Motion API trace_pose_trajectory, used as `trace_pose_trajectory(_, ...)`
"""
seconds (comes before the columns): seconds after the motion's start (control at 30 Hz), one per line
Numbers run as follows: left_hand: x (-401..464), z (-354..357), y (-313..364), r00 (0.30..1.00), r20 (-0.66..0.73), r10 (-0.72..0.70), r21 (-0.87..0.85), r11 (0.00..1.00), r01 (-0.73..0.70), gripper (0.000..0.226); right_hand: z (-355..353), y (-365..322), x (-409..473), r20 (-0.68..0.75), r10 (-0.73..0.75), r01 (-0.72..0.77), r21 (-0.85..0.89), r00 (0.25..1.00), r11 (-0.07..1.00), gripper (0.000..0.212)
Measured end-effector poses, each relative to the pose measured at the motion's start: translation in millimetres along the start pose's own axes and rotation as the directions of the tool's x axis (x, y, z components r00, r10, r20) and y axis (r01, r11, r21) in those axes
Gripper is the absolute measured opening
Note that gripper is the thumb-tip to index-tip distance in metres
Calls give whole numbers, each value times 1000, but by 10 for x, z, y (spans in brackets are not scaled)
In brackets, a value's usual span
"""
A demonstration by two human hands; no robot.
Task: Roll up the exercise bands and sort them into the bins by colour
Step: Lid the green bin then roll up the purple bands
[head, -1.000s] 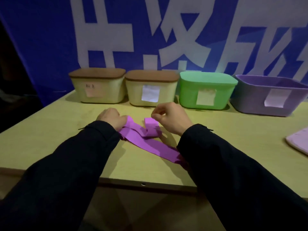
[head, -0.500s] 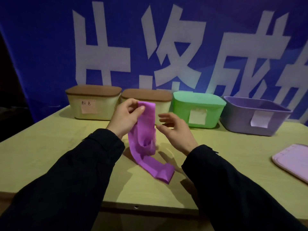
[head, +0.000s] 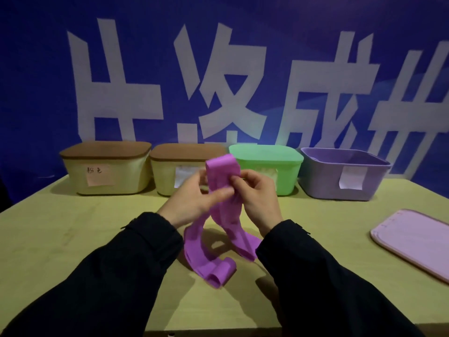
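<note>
Both hands held the purple band (head: pixel 222 181) up over the table (head: pixel 73 229). Left hand (head: pixel 194 198) and right hand (head: pixel 257 193) each pinched its upper folded part, thumbs against fingers. Two tails hung to the tabletop; one end lay curled (a loose loop). Behind stood two lidded beige bins (head: pixel 107 171), a green bin (head: pixel 269 166) and an open purple bin (head: pixel 340 173). The label writing was probably unreadable except on the leftmost bin.

Table (head: pixel 73 239) — yellow-green top. On it: four bins along the back edge, pink lid (head: pixel 413 242) at right, the purple band's lower end (head: pixel 218 271).
</note>
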State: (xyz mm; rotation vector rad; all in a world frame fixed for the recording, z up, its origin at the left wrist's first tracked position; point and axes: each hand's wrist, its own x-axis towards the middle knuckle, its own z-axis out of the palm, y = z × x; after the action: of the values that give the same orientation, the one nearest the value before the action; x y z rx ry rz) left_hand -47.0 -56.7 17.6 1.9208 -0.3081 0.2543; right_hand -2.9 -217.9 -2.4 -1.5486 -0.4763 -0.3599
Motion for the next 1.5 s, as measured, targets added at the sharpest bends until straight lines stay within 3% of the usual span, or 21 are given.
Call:
trace_pose_trajectory(0.07, -32, -36, -190, 996, 85, -29, 178, 984, 14, 39, -12, 9, 11, -33, 17, -18, -10, 999, 1000, 15)
trace_pose_trajectory(0.17, -34, -125, -413, 1000, -4, -29, 461, 887, 27, 28, -44, -9, 27, -98, 40, -41, -5, 994, 999, 15)
trace_pose_trajectory(0.23, -58, -238, -555, 991, -119, -63, 613, 781, 123, 24, -68, 2, 33, -146, 77, -75, 21, 986, 997, 16)
trace_pose_trajectory(0.3, -88, -363, -690, 964, -237, -119, 748, 611, 259, 23, -82, 11, 49, -160, 116, -108, 53, 980, 993, 19)
trace_pose_trajectory(0.37, -156, -414, -750, 945, -328, -23, 840, 450, 302, 23, -86, 35, 31, -145, 156, -149, 59, 977, 987, 17)
trace_pose_trajectory(0.4, -166, -402, -732, 937, -332, 104, 839, 486, 244, 20, -86, 42, 24, -136, 169, -162, 60, 976, 985, 15)
trace_pose_trajectory(0.43, -178, -356, -649, 920, -310, 239, 799, 590, 116, 16, -79, 46, 31, -120, 174, -167, 68, 977, 984, 16)
trace_pose_trajectory(0.5, -184, -213, -376, 892, -258, 371, 585, 795, -161, 13, -42, 31, 56, -111, 177, -169, 83, 978, 982, 18)
trace_pose_trajectory(0.53, -157, -135, -236, 915, -229, 331, 451, 869, -201, 15, -16, 28, 68, -116, 187, -178, 83, 976, 981, 18)
trace_pose_trajectory(0.6, -91, 16, -66, 975, -166, 146, 162, 980, -119, 21, 34, 38, 73, -134, 232, -220, 103, 963, 970, 17)
trace_pose_trajectory(0.73, 24, 215, -155, 974, -224, -20, -160, 987, -17, 38, 25, 138, 25, -143, 315, -296, 139, 938, 945, 25)
trace_pose_trajectory(0.83, 173, 275, -291, 979, -164, -125, -430, 902, 44, 42, 15, 178, 76, -57, 349, -336, 170, 935, 927, 17)
trace_pose_trajectory(0.97, 274, 391, -441, 983, -124, -139, -515, 856, 56, 23, 19, 367, 122, -61, 314, -292, 234, 948, 927, 17)
trace_pose_trajectory(1.07, 338, 412, -530, 961, -230, -154, -462, 886, 31, 15, 59, 488, 127, -57, 242, -221, 250, 969, 943, 16)
trace_pose_trajectory(1.33, 307, 391, -638, 912, -401, -86, -288, 957, -36, 31, 23, 511, 40, -6, 133, -132, 103, 991, 986, 24)
trace_pose_trajectory(1.5, 279, 425, -620, 859, -511, -27, -252, 960, -120, 30, -9, 492, 25, -120, 42, -41, 8, 992, 999, 12)
